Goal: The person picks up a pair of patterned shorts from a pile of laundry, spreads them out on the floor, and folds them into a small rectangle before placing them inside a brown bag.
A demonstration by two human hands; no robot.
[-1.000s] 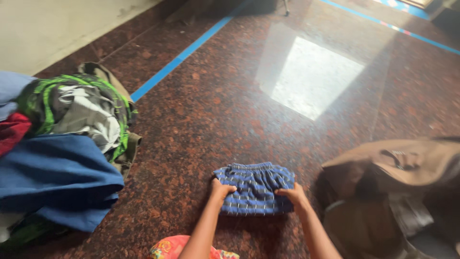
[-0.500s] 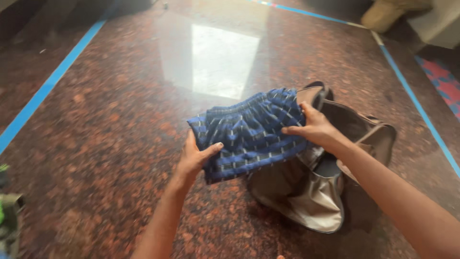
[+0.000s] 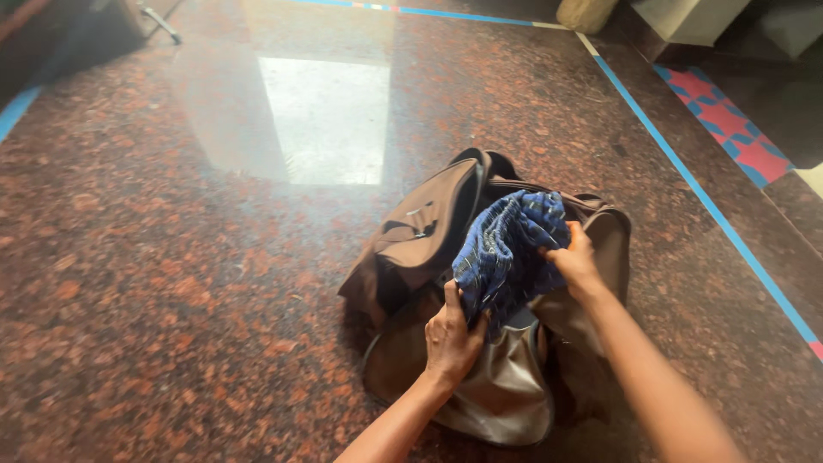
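Head view: both hands' fingers grip blue checked cloth [image 3: 506,249] over brown bag [image 3: 429,236] on speckled floor [image 3: 154,257].

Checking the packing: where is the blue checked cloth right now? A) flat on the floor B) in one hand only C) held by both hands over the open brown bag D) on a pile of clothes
C: the left hand and right hand both grip the cloth above the open bag.
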